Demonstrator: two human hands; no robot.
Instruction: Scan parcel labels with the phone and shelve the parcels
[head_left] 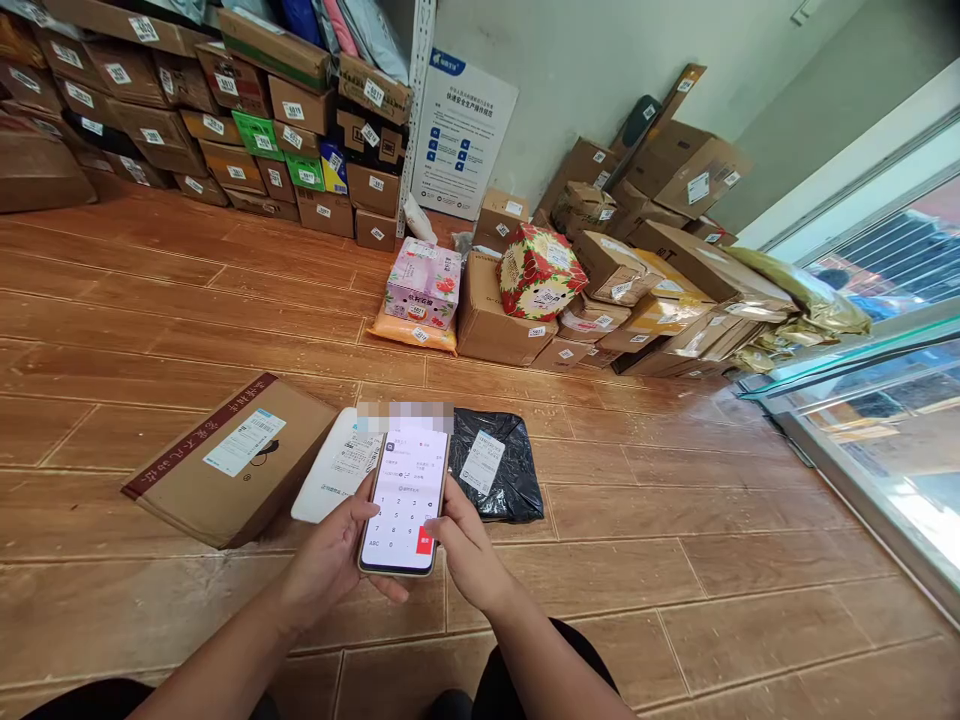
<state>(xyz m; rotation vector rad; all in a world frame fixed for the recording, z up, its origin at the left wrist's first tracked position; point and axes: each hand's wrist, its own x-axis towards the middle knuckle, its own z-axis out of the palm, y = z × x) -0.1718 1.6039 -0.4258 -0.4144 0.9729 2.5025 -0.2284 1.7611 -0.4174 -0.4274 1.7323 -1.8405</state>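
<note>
A smartphone (397, 525) is held upright between both hands, its screen lit with a number keypad and a red key at the lower right. My left hand (334, 555) wraps around its left edge, fingers partly behind it. My right hand (469, 550) grips the right edge, its thumb over the screen by the red key. Beyond the phone, on the floor, lie a white mailer (330, 475) with printed text and a black plastic-wrapped parcel (517, 470) with a white label. To the left sits a brown cardboard box (292, 450) with a dark red strip and a shipping label.
Labelled boxes fill a shelf (409, 130) at the back left. Along the wall stand more parcels, among them a pink box (424, 280) and a red patterned box (540, 270). A poster (465, 135) leans on the wall. A glass door (885, 430) is at the right.
</note>
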